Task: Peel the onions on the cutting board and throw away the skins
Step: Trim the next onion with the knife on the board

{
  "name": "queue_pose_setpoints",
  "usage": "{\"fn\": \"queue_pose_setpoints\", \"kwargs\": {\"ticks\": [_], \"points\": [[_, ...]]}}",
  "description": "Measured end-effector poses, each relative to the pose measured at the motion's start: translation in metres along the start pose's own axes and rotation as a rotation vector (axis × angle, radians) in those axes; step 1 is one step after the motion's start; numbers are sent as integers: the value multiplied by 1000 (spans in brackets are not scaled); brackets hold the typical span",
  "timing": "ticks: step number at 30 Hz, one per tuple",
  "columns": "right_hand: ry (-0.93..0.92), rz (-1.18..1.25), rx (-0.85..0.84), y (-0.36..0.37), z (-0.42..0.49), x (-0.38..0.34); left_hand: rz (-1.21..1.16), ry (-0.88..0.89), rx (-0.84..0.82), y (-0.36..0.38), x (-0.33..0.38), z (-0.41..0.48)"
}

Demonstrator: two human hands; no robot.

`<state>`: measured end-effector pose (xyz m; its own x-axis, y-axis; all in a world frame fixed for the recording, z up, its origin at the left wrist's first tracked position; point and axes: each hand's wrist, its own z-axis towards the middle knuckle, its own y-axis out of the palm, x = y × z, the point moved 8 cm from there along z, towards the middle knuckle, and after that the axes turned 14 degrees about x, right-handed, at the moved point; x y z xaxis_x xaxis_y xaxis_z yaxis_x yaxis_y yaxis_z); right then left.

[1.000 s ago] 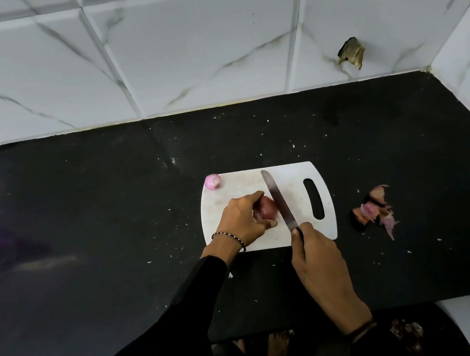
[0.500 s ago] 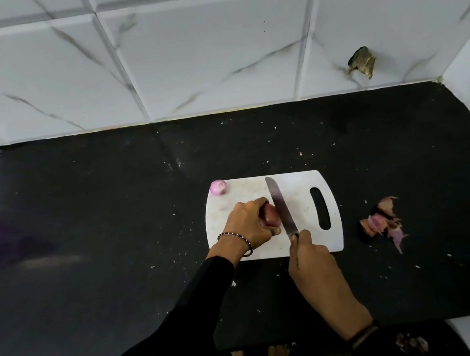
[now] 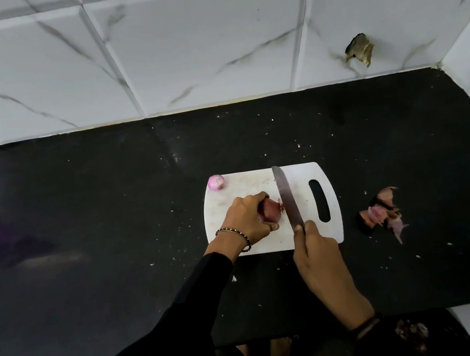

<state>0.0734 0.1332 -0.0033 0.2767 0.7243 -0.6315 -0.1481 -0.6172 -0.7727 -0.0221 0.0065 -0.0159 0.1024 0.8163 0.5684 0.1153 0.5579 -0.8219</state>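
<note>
While the left hand (image 3: 248, 222) grips the unpeeled onion (image 3: 270, 211) at the middle of the cutting board (image 3: 301, 176), its long axis lies left to right, tip touching the knife (image 3: 287, 197), which the right hand (image 3: 316, 254) holds at the near edge.

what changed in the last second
Little. The knife in the right hand swung its tip slightly right, blade against the end of the unpeeled onion. Left hand grips that onion as before; peeled onion, cutting board and skins unmoved.
</note>
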Motion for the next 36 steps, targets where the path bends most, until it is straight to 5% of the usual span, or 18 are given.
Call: {"fn": "queue_pose_setpoints", "kwargs": {"ticks": [21,36], "points": [[-66,-332,-86,16,-2,-14,41,40,28,-1,7,4],[-68,-243,-56,22,28,-22,98,75,57,-1,21,3]]}}
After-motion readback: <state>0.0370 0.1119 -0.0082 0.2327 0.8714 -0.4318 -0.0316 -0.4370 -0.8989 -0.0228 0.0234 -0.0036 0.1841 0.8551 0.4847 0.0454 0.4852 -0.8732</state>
